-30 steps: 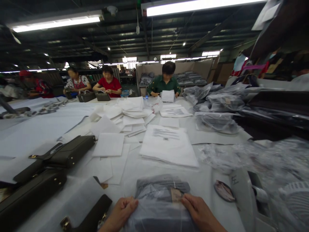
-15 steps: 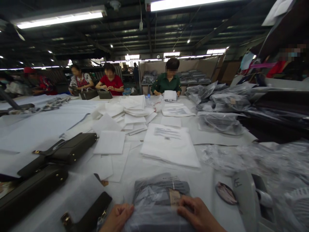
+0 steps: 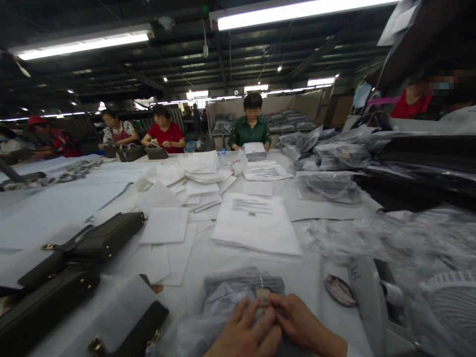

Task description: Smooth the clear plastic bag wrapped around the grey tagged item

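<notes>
Bag [image 3: 219, 298] lies near centre on the worktop [image 3: 308, 277], just on the near side of the printed white stack [image 3: 256, 233]. Your left hand [image 3: 247, 331] is over it, grip released, fingers fairly flat. Right hand [image 3: 299, 320] has fingers curled by the tan tag [image 3: 263, 295]; can't tell if that grip pinches film or tag. My take: steady the bag lightly with the left, work the film flat outward from the tag with the right. Don't crease the tag or tug thin film; it could tear.
</notes>
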`<act>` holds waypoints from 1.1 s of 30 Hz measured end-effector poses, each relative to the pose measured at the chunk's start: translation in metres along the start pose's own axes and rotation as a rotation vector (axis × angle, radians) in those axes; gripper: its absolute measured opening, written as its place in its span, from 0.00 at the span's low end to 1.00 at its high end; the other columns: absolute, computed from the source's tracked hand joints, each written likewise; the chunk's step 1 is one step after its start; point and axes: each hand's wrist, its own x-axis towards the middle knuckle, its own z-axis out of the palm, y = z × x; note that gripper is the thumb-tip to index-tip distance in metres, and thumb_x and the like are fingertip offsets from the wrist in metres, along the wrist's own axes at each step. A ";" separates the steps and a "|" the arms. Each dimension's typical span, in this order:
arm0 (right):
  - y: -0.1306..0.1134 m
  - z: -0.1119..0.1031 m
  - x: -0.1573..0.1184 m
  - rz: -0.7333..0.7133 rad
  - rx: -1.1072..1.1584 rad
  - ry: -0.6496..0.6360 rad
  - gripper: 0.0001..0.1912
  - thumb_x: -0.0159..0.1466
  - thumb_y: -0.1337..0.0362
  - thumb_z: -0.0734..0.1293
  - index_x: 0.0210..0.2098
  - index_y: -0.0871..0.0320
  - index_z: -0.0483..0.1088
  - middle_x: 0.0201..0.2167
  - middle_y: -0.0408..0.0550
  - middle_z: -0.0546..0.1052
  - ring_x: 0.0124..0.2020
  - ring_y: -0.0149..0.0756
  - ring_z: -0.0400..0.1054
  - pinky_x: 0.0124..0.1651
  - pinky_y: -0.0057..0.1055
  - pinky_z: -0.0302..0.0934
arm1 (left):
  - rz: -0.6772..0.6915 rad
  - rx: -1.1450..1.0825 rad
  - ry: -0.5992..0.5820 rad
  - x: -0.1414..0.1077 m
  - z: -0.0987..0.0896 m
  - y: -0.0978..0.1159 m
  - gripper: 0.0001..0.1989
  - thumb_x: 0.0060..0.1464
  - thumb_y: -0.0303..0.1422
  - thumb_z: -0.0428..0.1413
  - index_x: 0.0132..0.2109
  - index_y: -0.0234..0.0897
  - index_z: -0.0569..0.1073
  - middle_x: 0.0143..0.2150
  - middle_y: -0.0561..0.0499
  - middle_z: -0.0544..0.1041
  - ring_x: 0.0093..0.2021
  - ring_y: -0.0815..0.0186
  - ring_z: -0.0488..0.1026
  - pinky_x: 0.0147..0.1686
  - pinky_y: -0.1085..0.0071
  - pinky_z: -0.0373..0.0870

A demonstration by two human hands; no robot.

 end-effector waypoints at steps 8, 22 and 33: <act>0.043 0.012 -0.009 -0.044 -0.280 0.208 0.26 0.73 0.55 0.48 0.31 0.55 0.71 0.25 0.46 0.77 0.26 0.35 0.70 0.32 0.32 0.55 | -0.019 0.381 -0.093 -0.042 0.041 -0.011 0.39 0.55 0.63 0.44 0.63 0.42 0.66 0.59 0.46 0.76 0.53 0.51 0.74 0.45 0.59 0.70; 0.075 -0.010 -0.063 -0.109 -0.498 0.774 0.17 0.72 0.64 0.52 0.41 0.57 0.72 0.32 0.52 0.81 0.33 0.37 0.76 0.37 0.34 0.68 | -0.208 0.361 -0.061 -0.061 0.072 0.008 0.29 0.54 0.57 0.54 0.57 0.49 0.72 0.56 0.45 0.79 0.54 0.49 0.74 0.48 0.53 0.67; 0.040 0.031 -0.060 -0.138 -0.333 0.491 0.20 0.71 0.63 0.55 0.59 0.50 0.67 0.57 0.45 0.75 0.56 0.34 0.71 0.55 0.31 0.70 | -0.286 0.310 -0.164 -0.047 0.061 0.021 0.41 0.44 0.54 0.65 0.64 0.68 0.58 0.55 0.42 0.78 0.56 0.41 0.72 0.47 0.44 0.69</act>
